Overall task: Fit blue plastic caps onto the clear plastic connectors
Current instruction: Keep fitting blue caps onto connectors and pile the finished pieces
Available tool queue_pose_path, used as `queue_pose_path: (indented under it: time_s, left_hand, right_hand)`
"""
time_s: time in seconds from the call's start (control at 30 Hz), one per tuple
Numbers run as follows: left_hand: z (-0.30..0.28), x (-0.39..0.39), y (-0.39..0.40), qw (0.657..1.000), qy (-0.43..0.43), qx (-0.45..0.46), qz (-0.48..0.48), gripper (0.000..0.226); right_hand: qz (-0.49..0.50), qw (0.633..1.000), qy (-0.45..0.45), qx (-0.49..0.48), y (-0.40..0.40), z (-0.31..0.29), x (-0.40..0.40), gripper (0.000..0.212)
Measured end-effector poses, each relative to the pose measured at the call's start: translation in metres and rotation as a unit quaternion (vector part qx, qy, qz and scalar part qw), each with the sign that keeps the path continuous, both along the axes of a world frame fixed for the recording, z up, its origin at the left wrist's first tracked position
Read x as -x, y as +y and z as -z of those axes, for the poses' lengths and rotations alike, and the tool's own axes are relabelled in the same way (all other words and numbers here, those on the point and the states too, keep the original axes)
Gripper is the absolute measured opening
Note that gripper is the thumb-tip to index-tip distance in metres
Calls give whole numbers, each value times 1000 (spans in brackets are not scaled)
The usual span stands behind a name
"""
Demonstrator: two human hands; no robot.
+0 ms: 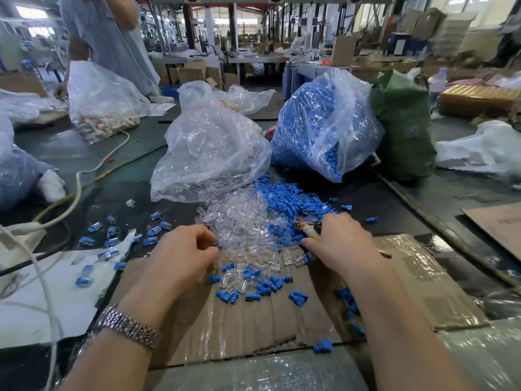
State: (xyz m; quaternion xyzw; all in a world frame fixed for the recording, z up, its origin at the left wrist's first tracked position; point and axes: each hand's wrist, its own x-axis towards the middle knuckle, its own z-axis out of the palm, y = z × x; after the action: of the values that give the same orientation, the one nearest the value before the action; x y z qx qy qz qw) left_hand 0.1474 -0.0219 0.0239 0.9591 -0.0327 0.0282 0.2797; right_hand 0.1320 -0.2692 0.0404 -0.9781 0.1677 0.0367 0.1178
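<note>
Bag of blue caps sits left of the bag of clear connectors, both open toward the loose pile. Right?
Not quite. In the head view the bag of blue caps sits right of the bag of clear connectors; both do open toward the loose pile.

Clear connectors (pixel 239 221) heaped touching loose blue caps (pixel 293 204).

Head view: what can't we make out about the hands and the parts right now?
- Left hand: fingertips curl into the clear connectors; its own knuckles hide whether it holds one.
- Right hand: fingers reach down at the blue caps; the back of the hand hides any grip.
- Capped pieces to the left: too small to judge seating.
- Background: blurred.
</note>
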Motion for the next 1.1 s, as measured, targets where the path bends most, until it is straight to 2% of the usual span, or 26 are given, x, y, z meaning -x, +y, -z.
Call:
queue_pose_path:
  time_s: [0.07, 0.23, 0.3, 0.37, 0.43, 0.67, 0.8, 0.87, 0.93, 1.0, 1.1]
  left_hand:
    - [4, -1, -3, 1000, -5, -3, 1, 2]
    - [8, -4, -5, 1000, -13, -3, -9, 16]
    - [8, -4, -5, 1000, -13, -5, -6, 18]
    - [8, -4, -5, 1000, -15, -1, 0, 18]
    - [7, -3, -4, 1000, -16, 16, 4, 18]
    - [3, 0, -5, 999, -24, 35, 10, 17]
    - [-1, 4, -8, 996, -71, 50, 13, 11]
    - [-4, 7, -12, 991, -99, 85, 28, 8]
    - [-7, 11, -17, 982, -91, 154, 57, 7]
    - [-11, 15, -22, 965, -20, 242, 102, 4]
    - [-13, 19, -30, 921, 97, 347, 147, 30]
  right_hand:
    - [-2, 1000, 3, 0, 1, -1, 0, 47]
    - [-25, 999, -33, -18, 1, -9, 5, 52]
    - [-53, 996, -69, -31, -1, -13, 7, 29]
    - [-89, 991, -65, -80, -5, -15, 9, 8]
    - [-122, 985, -33, -113, -8, -17, 13, 9]
    - [-205, 979, 4, 11, 1, -11, 13, 19]
    - [-225, 974, -12, 30, 4, -11, 9, 16]
    - [-232, 972, -33, 25, 4, -14, 10, 9]
    - [-234, 968, -86, -41, 5, -17, 12, 9]
    - [-246, 953, -138, -114, 9, -20, 16, 13]
    - [-287, 935, -161, -135, 21, -20, 19, 16]
